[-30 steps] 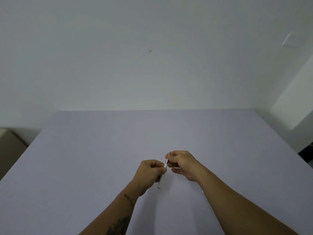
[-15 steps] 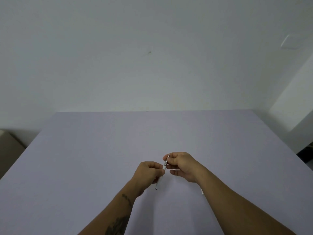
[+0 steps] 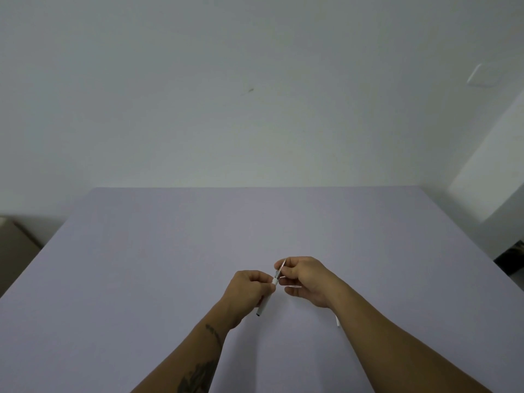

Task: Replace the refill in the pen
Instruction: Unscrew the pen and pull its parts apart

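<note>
My left hand [image 3: 246, 290] grips a white pen barrel [image 3: 265, 303] that slants down to the left, its dark end just above the table. A thin refill [image 3: 280, 268] sticks up out of the barrel's upper end, and my right hand [image 3: 307, 279] pinches it between thumb and fingers. Both hands hover close together over the near middle of the lilac table [image 3: 170, 265]. A small white piece [image 3: 338, 323] lies on the table, mostly hidden under my right forearm.
A white wall stands behind the table's far edge. A brown box [image 3: 14, 251] sits on the floor to the left, and a dark object [image 3: 510, 259] lies off the table's right side.
Both hands with the pen have drifted slightly left and down. My grips look the same.
</note>
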The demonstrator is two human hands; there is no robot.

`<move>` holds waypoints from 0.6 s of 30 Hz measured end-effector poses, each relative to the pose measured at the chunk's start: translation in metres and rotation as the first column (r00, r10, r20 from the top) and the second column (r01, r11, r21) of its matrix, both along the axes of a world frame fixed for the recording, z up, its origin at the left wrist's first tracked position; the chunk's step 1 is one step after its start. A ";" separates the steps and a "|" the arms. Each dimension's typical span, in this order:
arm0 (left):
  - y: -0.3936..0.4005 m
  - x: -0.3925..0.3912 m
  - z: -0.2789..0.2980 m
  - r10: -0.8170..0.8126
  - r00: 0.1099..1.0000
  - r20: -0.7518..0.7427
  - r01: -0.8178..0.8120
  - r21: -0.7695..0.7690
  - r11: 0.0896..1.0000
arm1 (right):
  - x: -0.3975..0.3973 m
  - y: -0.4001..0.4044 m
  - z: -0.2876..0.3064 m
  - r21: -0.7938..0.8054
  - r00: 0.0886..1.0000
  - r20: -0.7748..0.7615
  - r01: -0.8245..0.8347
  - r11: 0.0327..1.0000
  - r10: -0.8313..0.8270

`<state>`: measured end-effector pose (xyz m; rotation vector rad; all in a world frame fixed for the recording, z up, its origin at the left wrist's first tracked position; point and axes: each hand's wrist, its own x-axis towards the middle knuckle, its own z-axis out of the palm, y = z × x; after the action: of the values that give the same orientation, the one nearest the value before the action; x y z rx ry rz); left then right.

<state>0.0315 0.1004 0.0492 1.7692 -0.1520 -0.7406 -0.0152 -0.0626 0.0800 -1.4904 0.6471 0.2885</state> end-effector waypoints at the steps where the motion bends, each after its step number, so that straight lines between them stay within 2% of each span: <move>1: 0.001 -0.001 0.000 -0.001 1.000 -0.004 0.001 -0.002 1.000 | 0.000 0.000 0.000 0.009 1.000 -0.001 -0.001 1.000 0.001; 18: 0.005 -0.002 0.003 -0.006 1.000 -0.008 0.006 0.007 1.000 | -0.001 0.005 -0.002 -0.001 1.000 -0.008 -0.019 1.000 0.019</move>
<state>0.0293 0.1051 0.0527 1.7728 -0.1494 -0.7529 -0.0164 -0.0580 0.0778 -1.4982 0.6404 0.3090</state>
